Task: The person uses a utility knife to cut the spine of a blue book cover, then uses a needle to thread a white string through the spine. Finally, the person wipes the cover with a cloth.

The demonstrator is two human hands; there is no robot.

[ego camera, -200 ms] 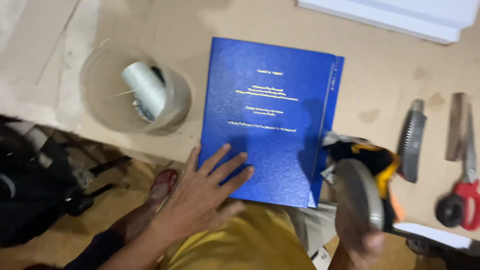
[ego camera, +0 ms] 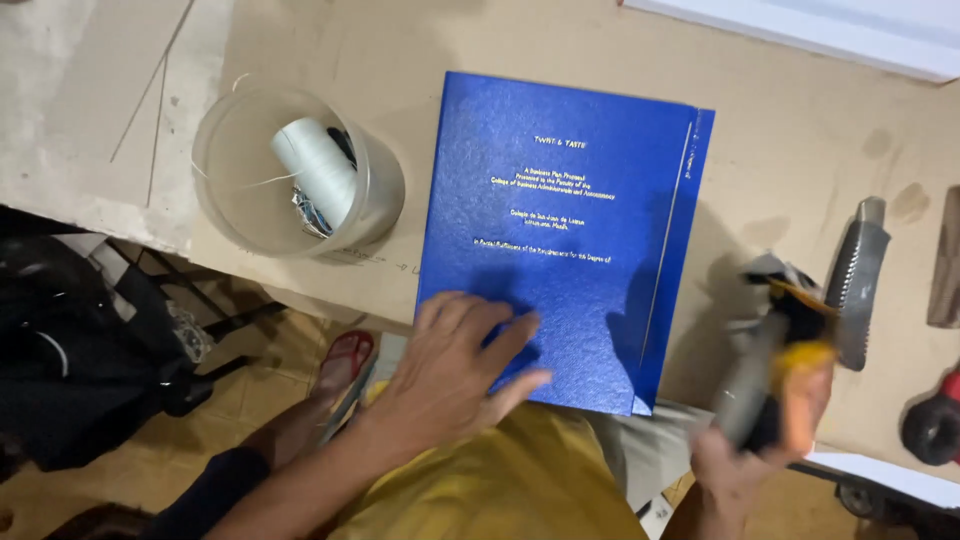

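In the head view, our left hand (ego camera: 455, 365) lies flat and open, fingers spread, pressing on the near left corner of the blue book (ego camera: 565, 235). The book lies closed on the desk (ego camera: 790, 130), its cover up, its long axis running away from us and tilted slightly to the right, with the spine groove along its right side. So the book stretches forward and to the right from the left hand, which is the nearer hand and already touching it. Our right hand (ego camera: 745, 455) is off the book's near right corner, just past the desk edge, closed around a blurred yellow and grey tool (ego camera: 775, 360); we cannot tell what kind it is.

Left of the book stands a clear tub (ego camera: 225, 180) with a white thread spool (ego camera: 315, 170) inside. Right of it lies a grey cutter (ego camera: 855, 280), and a red-handled tool (ego camera: 935, 425) shows at the frame edge. The desk is bare, stained brown board. Below its edge we see a tiled floor, a red sandal (ego camera: 345, 360) and a black bag (ego camera: 75, 360).
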